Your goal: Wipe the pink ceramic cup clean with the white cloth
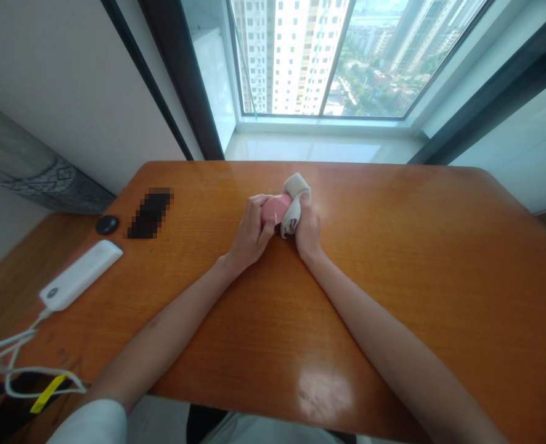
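Note:
Near the middle of the wooden table, my left hand (251, 231) is closed around a smooth pink object (275, 208), whose exact kind I cannot make out. A folded greyish-white cloth (297, 185) is bunched in my right hand (309, 228) and pressed against the right side of the pink object. Both hands are close together, just above or on the tabletop. A small dark patch shows beneath the cloth, too hidden to name. The fingertips of my right hand are partly covered by the cloth.
The brown wooden table (416, 277) reaches to a window sill (323, 148) at the back. On its left lie a white power strip (81, 274) with a white cable (12, 364), a round black object (107, 224) and a dark blurred-out item (150, 213).

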`<control>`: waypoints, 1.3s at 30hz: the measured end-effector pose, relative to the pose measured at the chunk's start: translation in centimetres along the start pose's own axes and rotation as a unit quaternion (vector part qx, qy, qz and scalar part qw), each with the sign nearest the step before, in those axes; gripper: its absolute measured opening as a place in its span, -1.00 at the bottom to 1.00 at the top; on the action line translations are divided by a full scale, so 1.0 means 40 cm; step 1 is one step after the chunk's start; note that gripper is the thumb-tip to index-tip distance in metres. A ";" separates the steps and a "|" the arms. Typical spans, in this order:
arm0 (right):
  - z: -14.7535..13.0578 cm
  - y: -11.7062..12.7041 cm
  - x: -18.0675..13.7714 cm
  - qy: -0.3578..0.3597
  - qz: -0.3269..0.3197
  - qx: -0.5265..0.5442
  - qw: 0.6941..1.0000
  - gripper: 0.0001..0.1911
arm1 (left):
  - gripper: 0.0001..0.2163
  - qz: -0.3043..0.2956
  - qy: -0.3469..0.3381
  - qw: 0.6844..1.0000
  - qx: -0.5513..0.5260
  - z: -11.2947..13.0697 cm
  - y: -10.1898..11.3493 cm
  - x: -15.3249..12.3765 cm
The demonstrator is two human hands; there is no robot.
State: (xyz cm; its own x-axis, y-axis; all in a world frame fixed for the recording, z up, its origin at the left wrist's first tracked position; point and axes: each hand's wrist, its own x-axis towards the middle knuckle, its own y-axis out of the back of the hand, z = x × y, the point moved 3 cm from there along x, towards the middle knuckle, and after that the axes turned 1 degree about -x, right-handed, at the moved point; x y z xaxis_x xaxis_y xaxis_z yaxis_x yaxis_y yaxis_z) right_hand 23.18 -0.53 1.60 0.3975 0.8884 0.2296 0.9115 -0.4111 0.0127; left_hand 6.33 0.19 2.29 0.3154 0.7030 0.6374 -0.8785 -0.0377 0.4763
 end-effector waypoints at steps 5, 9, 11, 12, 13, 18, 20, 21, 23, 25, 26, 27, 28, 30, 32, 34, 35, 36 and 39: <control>-0.037 0.002 -0.022 0.145 -0.006 -0.063 0.987 -0.37 | -0.50 -0.013 0.059 0.997 -0.038 -0.041 0.003 -0.014; -0.072 0.000 -0.053 0.308 -0.009 -0.193 0.932 -0.49 | -0.46 -0.055 0.117 0.991 -0.034 -0.068 -0.010 -0.021; -0.079 0.000 -0.061 0.331 -0.010 -0.238 0.913 -0.49 | -0.46 -0.053 0.099 0.993 -0.036 -0.062 -0.011 -0.021; -0.080 0.001 -0.063 0.335 -0.013 -0.252 0.908 -0.50 | -0.45 -0.045 0.082 0.995 -0.045 -0.055 -0.010 -0.020; -0.082 0.001 -0.065 0.339 -0.019 -0.260 0.904 -0.50 | -0.44 -0.035 0.063 0.996 -0.055 -0.047 -0.007 -0.021; -0.097 0.003 -0.072 0.394 -0.053 -0.268 0.877 -0.53 | -0.54 -0.047 0.021 0.996 -0.069 -0.029 0.006 -0.025; -0.100 0.007 -0.069 0.398 -0.054 -0.253 0.880 -0.53 | -0.55 -0.056 0.011 0.996 -0.067 -0.030 0.007 -0.024; -0.098 0.008 -0.065 0.389 -0.053 -0.237 0.888 -0.52 | -0.53 -0.058 0.001 0.996 -0.066 -0.031 0.006 -0.023; -0.086 0.010 -0.049 0.349 -0.046 -0.191 0.916 -0.51 | -0.45 -0.067 -0.015 0.996 -0.062 -0.031 0.003 -0.021; -0.061 0.011 -0.026 0.268 -0.020 -0.123 0.955 -0.47 | -0.40 -0.074 -0.011 0.996 -0.051 -0.030 -0.001 -0.020; -0.043 0.013 -0.014 0.202 -0.002 -0.088 0.975 -0.42 | -0.39 -0.074 -0.002 0.996 -0.043 -0.031 -0.003 -0.020; -0.025 0.015 -0.004 0.128 0.018 -0.057 0.990 -0.36 | -0.39 -0.073 0.007 0.997 -0.034 -0.031 -0.003 -0.021; -0.009 0.017 0.002 0.060 0.036 -0.034 0.997 -0.30 | -0.39 -0.070 0.014 0.997 -0.027 -0.031 -0.004 -0.022; -0.004 0.020 0.000 0.011 0.051 -0.026 0.998 -0.27 | -0.40 -0.068 0.018 0.997 -0.022 -0.034 -0.005 -0.025; -0.036 0.020 -0.016 0.117 0.024 -0.071 0.990 -0.33 | -0.40 -0.066 0.007 0.997 -0.031 -0.038 -0.005 -0.029; -0.076 0.012 -0.041 0.280 -0.038 -0.139 0.949 -0.44 | -0.44 -0.059 -0.002 0.997 -0.041 -0.044 -0.005 -0.032; -0.087 0.008 -0.051 0.336 -0.064 -0.164 0.925 -0.48 | -0.45 -0.056 -0.001 0.997 -0.044 -0.046 -0.005 -0.032; -0.090 0.006 -0.055 0.361 -0.075 -0.176 0.913 -0.48 | -0.46 -0.054 0.002 0.998 -0.044 -0.047 -0.005 -0.032; -0.064 0.016 -0.034 0.258 -0.021 -0.140 0.956 -0.41 | -0.39 -0.061 0.008 0.998 -0.029 -0.043 -0.007 -0.030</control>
State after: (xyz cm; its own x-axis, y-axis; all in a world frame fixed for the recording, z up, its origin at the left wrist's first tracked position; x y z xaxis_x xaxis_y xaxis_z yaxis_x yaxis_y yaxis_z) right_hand 22.95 -2.54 3.79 0.1915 0.7158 0.6715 0.8330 -0.4804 0.2745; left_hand 5.57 0.58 0.37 0.4153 0.7118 0.5665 -0.8535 0.0894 0.5133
